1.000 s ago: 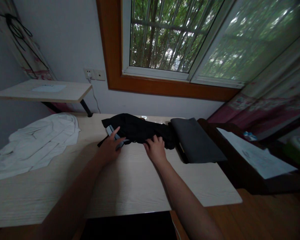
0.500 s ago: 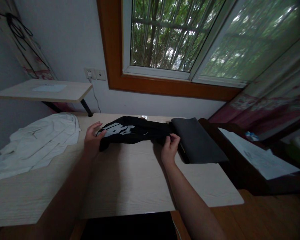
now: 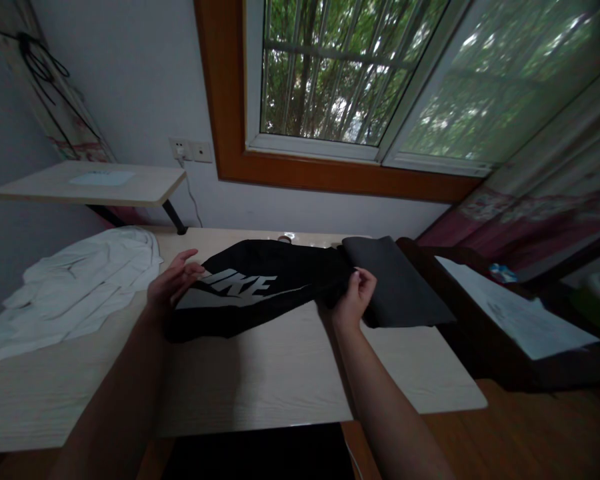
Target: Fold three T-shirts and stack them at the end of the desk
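A black garment (image 3: pixel 275 267) with large pale lettering and a grey-white band is stretched between my hands above the table (image 3: pixel 280 373). Its exact kind does not show. At its left end, my left hand (image 3: pixel 173 287) pinches the cloth, with one finger sticking out. My right hand (image 3: pixel 353 297) grips the opposite end between thumb and fingers, where the fabric bunches up. Just beyond that hand lies a flat dark grey folder-like case (image 3: pixel 405 287), partly overlapped by the black cloth.
A crumpled white cloth (image 3: pixel 85 280) covers the table's left side, beneath a raised wooden shelf (image 3: pixel 150 190). A small ring-shaped item (image 3: pixel 284 239) sits at the back edge. Papers (image 3: pixel 510 307) rest on dark furniture at right. A window (image 3: pixel 330 73) is ahead.
The garment has spread wider and its near edge has come down toward me, showing more lettering. My left hand moved left and nearer; my right hand shifted slightly right.
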Available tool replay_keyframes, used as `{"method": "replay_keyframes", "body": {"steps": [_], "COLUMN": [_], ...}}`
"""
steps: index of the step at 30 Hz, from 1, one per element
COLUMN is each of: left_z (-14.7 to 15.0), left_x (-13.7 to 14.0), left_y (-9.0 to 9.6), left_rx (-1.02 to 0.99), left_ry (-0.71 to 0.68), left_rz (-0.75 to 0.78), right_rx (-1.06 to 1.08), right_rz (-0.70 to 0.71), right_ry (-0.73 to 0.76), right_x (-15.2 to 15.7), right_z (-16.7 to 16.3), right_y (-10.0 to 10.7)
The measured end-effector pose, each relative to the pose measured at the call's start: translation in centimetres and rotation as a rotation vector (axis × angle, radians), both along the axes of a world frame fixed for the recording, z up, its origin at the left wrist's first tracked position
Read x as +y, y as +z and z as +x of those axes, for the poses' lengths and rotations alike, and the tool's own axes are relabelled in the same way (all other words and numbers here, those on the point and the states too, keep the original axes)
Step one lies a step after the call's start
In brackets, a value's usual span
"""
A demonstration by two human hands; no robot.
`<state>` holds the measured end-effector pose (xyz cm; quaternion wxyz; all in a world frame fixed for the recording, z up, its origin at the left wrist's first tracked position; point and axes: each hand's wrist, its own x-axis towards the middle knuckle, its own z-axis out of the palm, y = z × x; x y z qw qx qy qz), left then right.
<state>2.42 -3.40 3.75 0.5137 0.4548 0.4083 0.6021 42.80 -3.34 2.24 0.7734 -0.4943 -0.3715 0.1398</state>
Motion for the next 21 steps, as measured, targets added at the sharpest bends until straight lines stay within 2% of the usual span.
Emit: {"method": "replay_keyframes", "body": {"steps": [4,6,8,10,15,18,21], "left_z": [1.0,1.7,2.7,3.6,5.0,4.8,4.1], "left_x": [0.1,0.5,0.8,0.9,0.9,1.2,1.6], "left_y": [0.2,0.0,-0.4,-1.1,-2.8,-3.4,-3.6], "left_rx": [-0.112,-0.065,0.089,0.328,0.973,1.180,1.329], "left_ry": [0.017,0.049,0.061,0.024,-0.162,-0.221,-0.145], "left_rz": [0.111,0.109,0.075,0.092,0.301,0.426,0.434], "right_rx": [0.018,-0.002,-0.034,-0.040,-0.070,-0.260,-0.435], "right_rz": [-0.017,-0.040,-0.076,-0.118,-0.235,-0.266,-0.239], "right_ry": [0.006,0.039,0.109,0.195,0.395,0.490,0.532], "right_x": [0.0,-0.1,-0.2,-0.3,-0.6,-0.8,-0.8], "right_z": [0.1,0.1,-0.1,-0.3,-0.8,-1.1,-1.6], "right_y": [0.1,0.3,0.4,0.4,0.1,-0.2,-0.3]}}
